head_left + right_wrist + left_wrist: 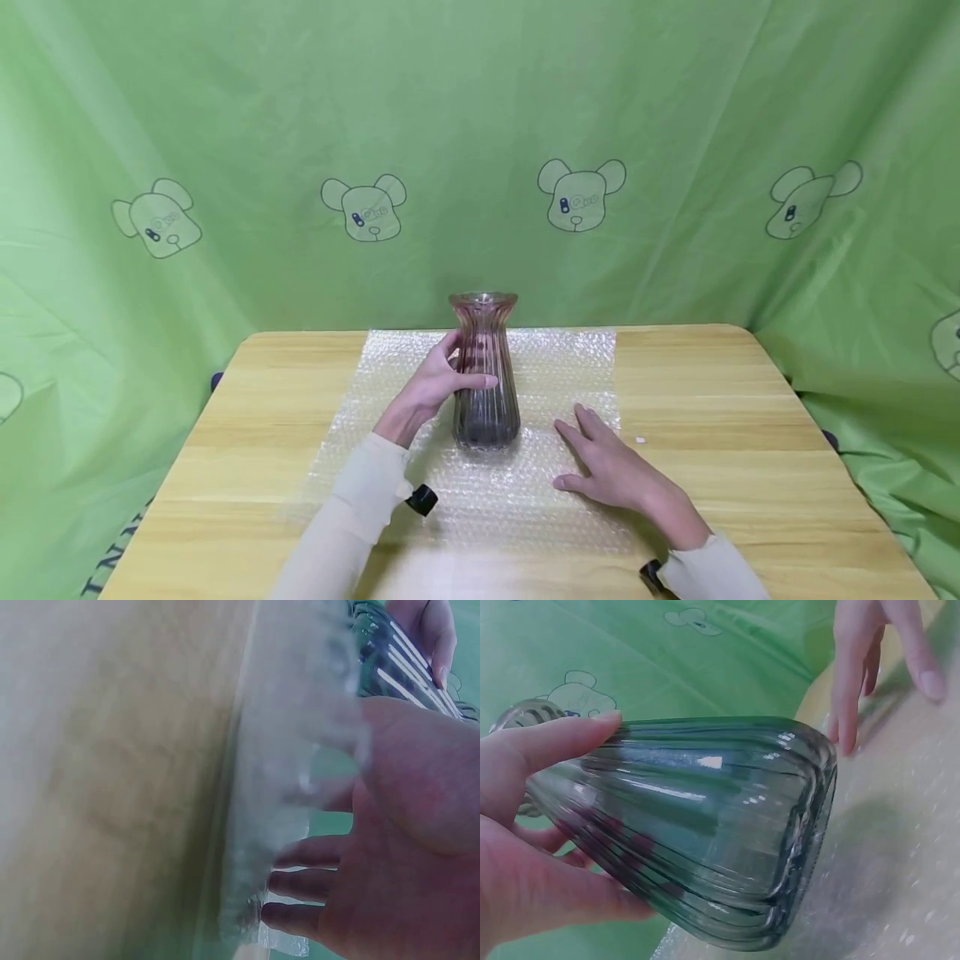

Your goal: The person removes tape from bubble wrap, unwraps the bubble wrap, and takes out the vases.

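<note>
A ribbed glass vase (487, 392), pink at its flared rim and smoky grey toward the base, is upright over a sheet of bubble wrap (551, 367). My left hand (437, 379) grips its narrow upper part from the left, thumb across the front. In the left wrist view the vase (712, 817) appears sideways, its base close over the wrap. To the right of the vase, my right hand (611, 462) holds nothing; its fingers are spread and fairly straight, low over the right part of the wrap. The right wrist view shows those fingers (304, 885) near the sheet's edge.
The bubble wrap lies on a light wooden table (690, 392). A tiny white scrap (640, 439) sits right of the wrap. Green curtain (480, 125) with printed bear heads hangs behind and beside the table. A black wrist camera (422, 500) sticks out from the left sleeve.
</note>
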Motion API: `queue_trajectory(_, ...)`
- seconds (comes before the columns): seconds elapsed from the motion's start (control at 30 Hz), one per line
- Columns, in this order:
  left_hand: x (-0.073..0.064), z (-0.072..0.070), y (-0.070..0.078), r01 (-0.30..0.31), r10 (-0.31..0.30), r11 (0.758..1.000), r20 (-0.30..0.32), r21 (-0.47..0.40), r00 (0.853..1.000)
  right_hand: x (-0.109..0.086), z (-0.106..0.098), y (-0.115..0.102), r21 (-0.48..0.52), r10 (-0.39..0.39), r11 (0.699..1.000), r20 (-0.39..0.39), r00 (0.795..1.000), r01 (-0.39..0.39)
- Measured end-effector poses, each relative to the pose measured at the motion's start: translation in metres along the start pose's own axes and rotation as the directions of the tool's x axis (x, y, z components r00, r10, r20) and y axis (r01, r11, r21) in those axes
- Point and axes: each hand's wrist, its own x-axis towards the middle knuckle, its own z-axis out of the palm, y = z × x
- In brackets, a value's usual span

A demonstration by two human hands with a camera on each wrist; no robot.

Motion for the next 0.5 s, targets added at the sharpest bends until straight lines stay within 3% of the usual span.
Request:
queue_trajectory(0.33, 0.012, -0.006, 0.008, -0.097, 0.098, 0.995, -0.038, 0.035, 0.994, -0.009, -0.001, 0.001, 0.019, 0.012, 1.000, 0.024, 1.000, -0.012)
queue_trajectory(0.5, 0.018, -0.009, 0.015, -0.146, 0.157, 0.978, -0.062, 0.150, 0.986, -0.014, -0.002, 0.000, 0.021, 0.010, 1.000, 0.024, 1.000, -0.011)
